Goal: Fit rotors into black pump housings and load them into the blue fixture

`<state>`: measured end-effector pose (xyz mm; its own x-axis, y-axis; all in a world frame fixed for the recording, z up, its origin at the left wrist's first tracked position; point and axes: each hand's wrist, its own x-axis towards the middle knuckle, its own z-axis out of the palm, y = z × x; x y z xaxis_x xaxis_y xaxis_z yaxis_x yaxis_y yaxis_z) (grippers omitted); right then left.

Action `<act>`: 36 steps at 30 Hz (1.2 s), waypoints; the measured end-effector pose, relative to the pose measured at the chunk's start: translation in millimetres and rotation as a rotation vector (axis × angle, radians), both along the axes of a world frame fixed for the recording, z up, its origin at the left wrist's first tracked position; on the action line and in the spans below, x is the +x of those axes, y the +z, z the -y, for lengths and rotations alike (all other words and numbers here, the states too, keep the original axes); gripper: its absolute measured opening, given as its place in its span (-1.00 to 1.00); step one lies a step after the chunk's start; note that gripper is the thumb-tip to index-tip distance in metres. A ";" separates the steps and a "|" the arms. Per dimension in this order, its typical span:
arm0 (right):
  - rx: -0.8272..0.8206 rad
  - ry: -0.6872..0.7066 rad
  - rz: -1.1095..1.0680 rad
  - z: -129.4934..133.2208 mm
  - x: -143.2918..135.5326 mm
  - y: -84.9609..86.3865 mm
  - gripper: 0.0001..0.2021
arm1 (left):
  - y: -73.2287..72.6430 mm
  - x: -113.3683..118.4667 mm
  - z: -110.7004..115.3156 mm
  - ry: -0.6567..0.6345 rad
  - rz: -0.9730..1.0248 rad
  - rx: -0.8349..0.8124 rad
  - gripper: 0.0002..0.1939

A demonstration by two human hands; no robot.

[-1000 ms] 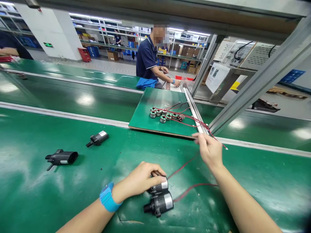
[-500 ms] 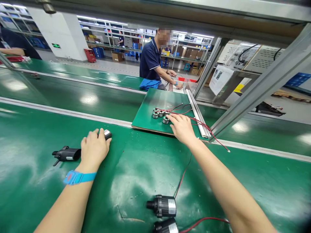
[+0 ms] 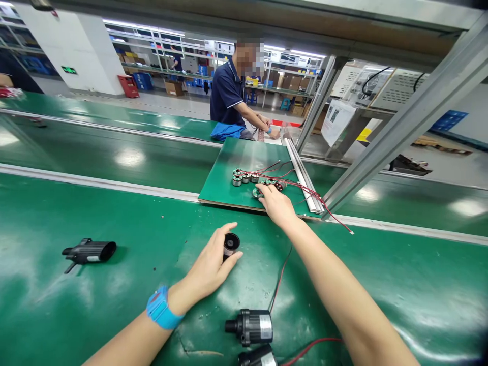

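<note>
My left hand, with a blue wrist strap, is wrapped round a black pump housing whose round open end faces up and right. On the green board, the fingers of my right hand close on a small round motor stator with a green circuit face, partly hidden by the fingertips. Several more stators with red and black wires stand beside it. Another hollow pump housing lies at the left. Nearer to me, a labelled black pump rests with a second pump below it.
White tubes run along the right edge of the raised green board. A slanted metal post stands to the right, and a beam crosses overhead. Beyond the conveyor, another person works with both hands.
My left hand has lifted the pump housing and brought it right, turning its open end towards me. My right hand has closed on a stator and drawn it slightly nearer.
</note>
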<state>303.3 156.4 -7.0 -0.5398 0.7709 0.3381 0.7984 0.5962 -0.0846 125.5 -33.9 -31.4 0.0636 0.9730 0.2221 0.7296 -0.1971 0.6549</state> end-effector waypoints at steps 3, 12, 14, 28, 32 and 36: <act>-0.038 -0.019 -0.075 9.2 5.5 0.7 -0.56 | 2.6 11.7 9.1 -0.076 0.050 -0.057 -0.47; -0.089 0.381 -0.466 102.1 51.2 26.7 -0.52 | -7.5 22.0 13.4 -0.064 0.274 -0.038 -0.36; -0.120 0.446 -0.435 117.7 52.8 31.5 -0.53 | -9.2 26.8 14.8 -0.063 0.323 -0.050 -0.30; -0.169 0.430 -0.144 131.1 38.1 27.3 -0.55 | -11.9 25.0 18.6 -0.069 0.292 0.037 -0.32; -0.340 0.523 -0.115 127.4 42.4 32.8 -0.43 | -15.5 23.6 18.8 -0.064 0.300 0.070 -0.37; -0.359 0.517 -0.131 128.4 41.5 30.9 -0.47 | -19.4 20.2 19.3 -0.105 0.241 0.169 -0.54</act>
<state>344.8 28.0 23.9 -0.8439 0.4996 0.1957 0.3852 0.8180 -0.4272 145.6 -53.2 -50.9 0.0878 0.9119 0.4009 0.5272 -0.3840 0.7580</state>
